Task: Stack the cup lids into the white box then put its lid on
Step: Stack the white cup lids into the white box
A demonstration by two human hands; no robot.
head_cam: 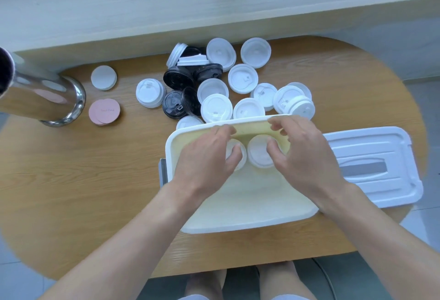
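Note:
The white box (238, 218) stands open in the middle of the wooden table. Both of my hands reach into its far half. My left hand (207, 156) holds a white cup lid (239, 150) between thumb and fingers, low inside the box. Right beside it, my right hand (302, 149) holds another white cup lid (258, 154) the same way. The two lids sit side by side, almost touching. Just behind the box lies a loose pile of white cup lids (242, 78) mixed with black cup lids (178, 78). The box's white lid (371, 164) lies flat to the right of the box.
A shiny steel cylinder (47, 99) lies at the table's left edge. Near it sit pink round discs (104, 111) and a white round disc (103, 77). A pale ledge (214, 13) runs behind the table. My knees show below the table's front edge.

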